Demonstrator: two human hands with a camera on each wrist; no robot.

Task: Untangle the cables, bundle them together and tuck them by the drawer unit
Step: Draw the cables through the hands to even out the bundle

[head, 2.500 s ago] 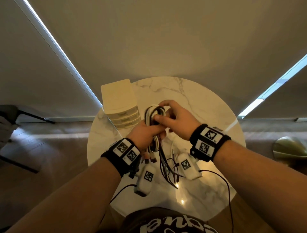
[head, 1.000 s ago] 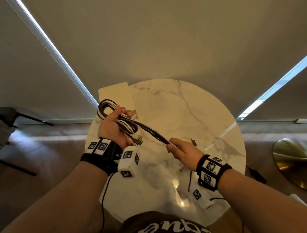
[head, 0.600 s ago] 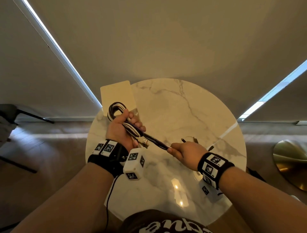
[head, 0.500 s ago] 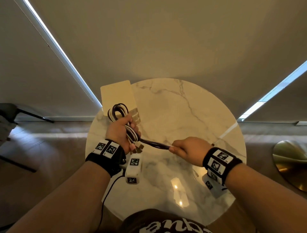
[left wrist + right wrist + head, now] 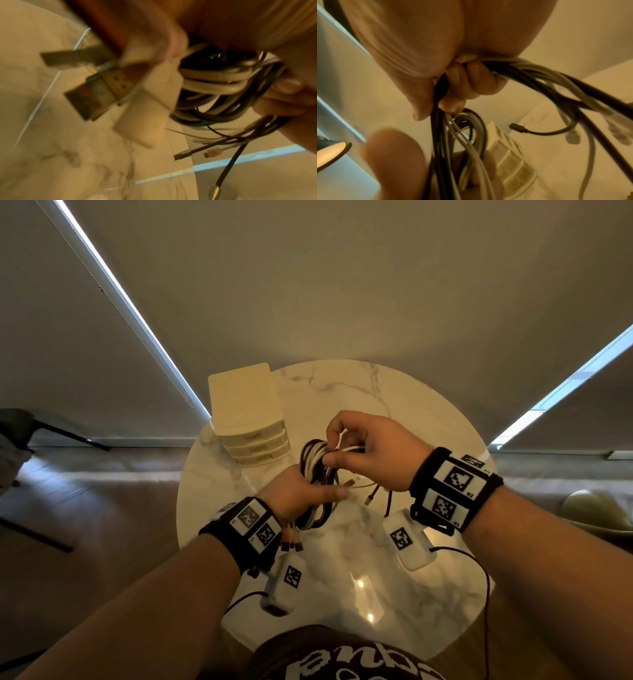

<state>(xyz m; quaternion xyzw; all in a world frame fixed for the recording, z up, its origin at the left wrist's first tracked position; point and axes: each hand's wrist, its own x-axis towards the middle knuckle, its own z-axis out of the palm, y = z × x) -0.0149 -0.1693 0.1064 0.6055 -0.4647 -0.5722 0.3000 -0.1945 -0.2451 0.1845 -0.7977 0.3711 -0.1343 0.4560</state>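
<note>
A: Head view first: why is the left hand (image 5: 297, 495) wrapped round the middle of the cable bundle (image 5: 317, 474)?

B: It seems to act as the anchor. Its fingers curl round the black and white loops, thumb laid along them, so the coil cannot spring open. The right hand (image 5: 370, 446) sits just above those fingers, pinching the upper strands between thumb and forefinger, probably to lay them onto the coil.

A: And the drawer unit (image 5: 247, 414)?

B: Beyond the left knuckles, near the bundle but not touching it, on the marble table (image 5: 394, 412). The tucking is not yet done, I judge.

A: Left wrist view?

B: Blurred. Plugs (image 5: 97, 92) hang just below the curled fingers (image 5: 283, 94) (loose ends kept on one side, I suppose), and the loops pass under the fingertips.

A: Right wrist view?

B: The right fingertips (image 5: 471, 81) press together on a sheaf of dark and pale cables that fans out on either side of them; small connectors (image 5: 518, 127) dangle free beyond. The drawer unit shows below the fingers. Those dangling ends could snag when the bundle is set down.
</note>
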